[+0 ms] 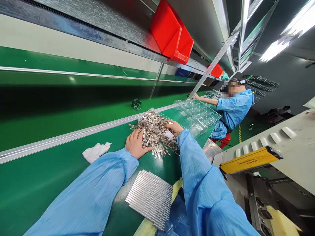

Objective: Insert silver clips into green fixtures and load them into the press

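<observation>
With both the left hand point(135, 144) and right hand point(174, 126) spread flat and holding nothing on the heap of small metal clips point(155, 132), the person would best rake gently, keeping strays off the green bench top point(36, 183).

Long green surface point(49, 183) runs from 7 o'clock toward 2 o'clock, split by a metal rail point(73, 134). Overhead shelf point(103, 19) at 12 o'clock carries red bins point(172, 32). Bright ceiling lights point(285, 36) at 2 o'clock. A co-worker in a blue coat point(233, 108) sits on a red stool point(222, 140) at 3 o'clock. Grey machine point(290, 147) with a yellow bar point(248, 160) at 4 o'clock.
</observation>
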A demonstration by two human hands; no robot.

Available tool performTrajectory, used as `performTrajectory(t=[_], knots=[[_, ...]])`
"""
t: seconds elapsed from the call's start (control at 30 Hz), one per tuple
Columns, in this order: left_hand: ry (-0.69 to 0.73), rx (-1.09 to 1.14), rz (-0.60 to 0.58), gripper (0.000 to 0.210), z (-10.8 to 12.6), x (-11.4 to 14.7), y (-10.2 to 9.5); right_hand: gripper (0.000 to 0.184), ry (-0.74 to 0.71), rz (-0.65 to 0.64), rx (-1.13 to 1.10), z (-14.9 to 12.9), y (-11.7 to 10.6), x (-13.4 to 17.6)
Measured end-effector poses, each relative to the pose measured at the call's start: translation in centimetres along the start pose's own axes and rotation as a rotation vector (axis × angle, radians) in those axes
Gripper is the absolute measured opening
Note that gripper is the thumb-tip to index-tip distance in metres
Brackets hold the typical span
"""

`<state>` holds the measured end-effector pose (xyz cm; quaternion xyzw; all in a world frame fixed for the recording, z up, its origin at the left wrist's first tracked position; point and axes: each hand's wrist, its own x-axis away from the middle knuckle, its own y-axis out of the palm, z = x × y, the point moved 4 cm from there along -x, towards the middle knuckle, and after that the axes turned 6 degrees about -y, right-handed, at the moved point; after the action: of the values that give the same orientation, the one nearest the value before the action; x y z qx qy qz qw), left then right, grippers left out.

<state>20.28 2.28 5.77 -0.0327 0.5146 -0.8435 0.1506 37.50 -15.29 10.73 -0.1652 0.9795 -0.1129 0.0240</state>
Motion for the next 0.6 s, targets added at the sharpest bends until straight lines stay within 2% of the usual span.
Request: performTrajectory(t=[0.13,0.37,0.5,0.6], knots=[[-0.001,0.012,0.003,0.098,0.0,0.1,0.0,0.037,0.026,0.005,-0.144,-0.6,-0.1,0.3],[0.001,0.039,0.022,0.096,-0.1,0.0,0.0,0.037,-0.028,0.014,-0.306,-2.6,-0.2,1.2],[0.008,0.045,0.023,0.099,0.0,0.1,-0.1,0.038,-0.085,-0.004,-0.344,-4.3,1.7,2.5],[0.010,0.049,0.035,0.104,0.1,0.2,-0.2,0.037,-0.122,-0.021,-0.324,-4.8,4.7,4.0]])
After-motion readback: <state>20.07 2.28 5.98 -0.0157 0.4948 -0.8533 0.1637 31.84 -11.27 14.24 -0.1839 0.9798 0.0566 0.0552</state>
